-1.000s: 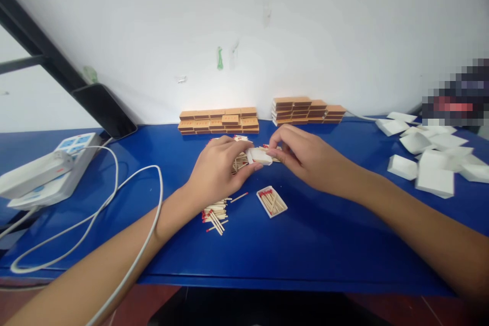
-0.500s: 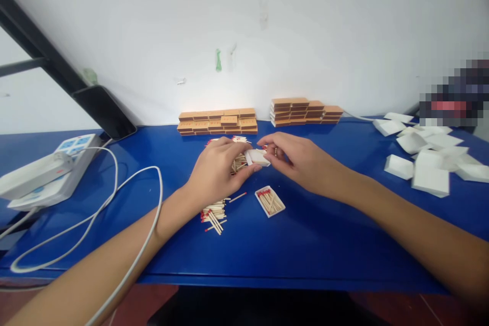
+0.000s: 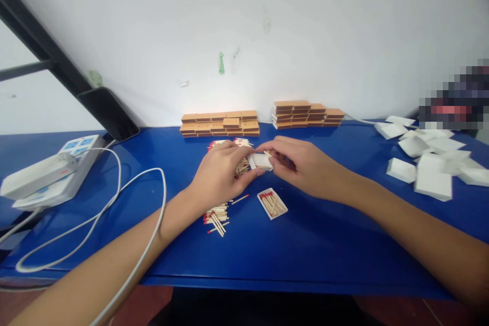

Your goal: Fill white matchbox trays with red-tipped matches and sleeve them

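Observation:
My left hand (image 3: 221,170) grips a small white matchbox tray (image 3: 261,161) between thumb and fingers, above the blue table. My right hand (image 3: 301,165) is at the tray's right end, its fingers pinched together around some matches (image 3: 267,153). Below the hands lies another white tray (image 3: 272,204) filled with red-tipped matches. Loose matches (image 3: 217,216) are piled beside and under my left hand, and more (image 3: 243,141) show behind it.
Orange-brown matchboxes stand in a left stack (image 3: 219,125) and a right stack (image 3: 294,114) along the wall. White trays (image 3: 433,178) are heaped at the right. A power strip (image 3: 72,173), a white cable (image 3: 164,188) and a phone (image 3: 109,112) are at the left.
My right hand's fingers have closed in at the tray's right end, and matches show between them. The whole view has shifted slightly.

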Action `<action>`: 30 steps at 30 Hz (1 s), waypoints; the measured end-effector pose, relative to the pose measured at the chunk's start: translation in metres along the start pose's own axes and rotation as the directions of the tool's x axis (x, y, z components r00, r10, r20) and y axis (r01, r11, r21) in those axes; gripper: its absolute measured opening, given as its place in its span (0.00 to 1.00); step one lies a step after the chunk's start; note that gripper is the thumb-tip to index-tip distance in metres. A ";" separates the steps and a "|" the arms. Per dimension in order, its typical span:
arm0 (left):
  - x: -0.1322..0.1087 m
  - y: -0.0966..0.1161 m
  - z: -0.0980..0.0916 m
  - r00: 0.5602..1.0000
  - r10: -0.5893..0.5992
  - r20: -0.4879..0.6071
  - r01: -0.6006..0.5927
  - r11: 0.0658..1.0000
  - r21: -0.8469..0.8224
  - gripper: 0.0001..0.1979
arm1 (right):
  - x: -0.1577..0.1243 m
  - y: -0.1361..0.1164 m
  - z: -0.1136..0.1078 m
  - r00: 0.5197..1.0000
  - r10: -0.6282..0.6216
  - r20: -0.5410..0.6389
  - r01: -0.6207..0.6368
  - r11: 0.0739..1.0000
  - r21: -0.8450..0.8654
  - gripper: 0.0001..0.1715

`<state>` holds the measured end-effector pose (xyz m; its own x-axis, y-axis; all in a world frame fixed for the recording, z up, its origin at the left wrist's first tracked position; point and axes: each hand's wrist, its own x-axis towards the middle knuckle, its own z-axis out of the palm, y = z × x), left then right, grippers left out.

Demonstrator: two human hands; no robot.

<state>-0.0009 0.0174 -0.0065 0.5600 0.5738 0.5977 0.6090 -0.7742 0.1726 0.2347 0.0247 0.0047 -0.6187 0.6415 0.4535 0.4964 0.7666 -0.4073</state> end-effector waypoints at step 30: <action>-0.001 0.002 0.000 0.997 -0.080 -0.001 0.080 0.996 -0.039 0.18 | 0.003 -0.009 -0.004 0.952 0.286 -0.111 -0.235 0.912 0.337 0.10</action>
<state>0.0000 0.0150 -0.0070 0.5085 0.6339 0.5827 0.6294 -0.7355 0.2508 0.2310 0.0197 0.0123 -0.3794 0.8328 0.4032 0.3926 0.5394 -0.7449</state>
